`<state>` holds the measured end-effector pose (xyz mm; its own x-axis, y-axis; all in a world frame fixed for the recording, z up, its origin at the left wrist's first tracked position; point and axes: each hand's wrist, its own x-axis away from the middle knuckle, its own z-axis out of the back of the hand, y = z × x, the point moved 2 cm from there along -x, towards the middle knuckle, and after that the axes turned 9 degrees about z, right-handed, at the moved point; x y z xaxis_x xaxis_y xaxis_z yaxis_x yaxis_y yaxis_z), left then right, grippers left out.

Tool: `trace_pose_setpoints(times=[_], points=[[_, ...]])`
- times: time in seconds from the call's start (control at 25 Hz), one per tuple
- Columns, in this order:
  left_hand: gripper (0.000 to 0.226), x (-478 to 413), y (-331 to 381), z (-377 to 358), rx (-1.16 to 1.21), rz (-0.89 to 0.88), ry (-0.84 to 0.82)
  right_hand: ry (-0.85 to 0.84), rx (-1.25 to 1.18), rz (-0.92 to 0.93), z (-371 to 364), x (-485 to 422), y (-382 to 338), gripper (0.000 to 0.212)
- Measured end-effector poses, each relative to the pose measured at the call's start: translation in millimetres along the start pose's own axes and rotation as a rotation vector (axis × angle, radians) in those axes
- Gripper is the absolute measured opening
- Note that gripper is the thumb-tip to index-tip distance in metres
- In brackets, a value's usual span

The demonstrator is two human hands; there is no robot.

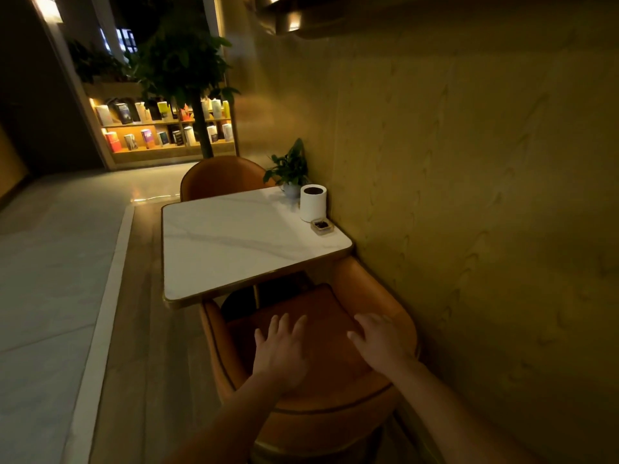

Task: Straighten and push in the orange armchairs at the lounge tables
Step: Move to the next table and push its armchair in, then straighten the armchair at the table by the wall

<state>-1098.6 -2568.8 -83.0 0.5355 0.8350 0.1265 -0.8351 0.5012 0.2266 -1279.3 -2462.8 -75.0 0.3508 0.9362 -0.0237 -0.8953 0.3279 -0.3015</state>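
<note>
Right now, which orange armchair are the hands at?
The near armchair, this side of the table: left hand and right hand spread over its seat. The far armchair sits beyond the table.

A tan wall [469, 162] fills three o'clock; a lit bookshelf [174, 153] and tree [182, 61] stand at eleven, pale floor [50, 262] at nine.
</note>
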Motion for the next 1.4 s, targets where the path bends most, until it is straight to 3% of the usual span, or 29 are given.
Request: trace_pose_setpoints(times=[0.4,0.76,1.08,1.4], points=[[0.072,-6.1,-9.9,16.3,0.008,-0.21,0.044,0.086,0.024,-0.126,25.4,23.1,-39.2,0.056],[0.072,-7.0,-58.1,49.6,-0.004,-0.517,0.016,0.175,0.002,-0.398,8.9,51.9,-125.1,0.056],[0.074,44.6,-40.0,55.8,-0.002,-0.817,-0.042,0.281,0.051,-0.649,14.9,143.5,-162.7,0.047],[0.075,131.3,7.7,31.1,-0.093,-1.068,-0.074,0.395,0.035,-0.896,10.0,272.2,-174.8,0.054]])
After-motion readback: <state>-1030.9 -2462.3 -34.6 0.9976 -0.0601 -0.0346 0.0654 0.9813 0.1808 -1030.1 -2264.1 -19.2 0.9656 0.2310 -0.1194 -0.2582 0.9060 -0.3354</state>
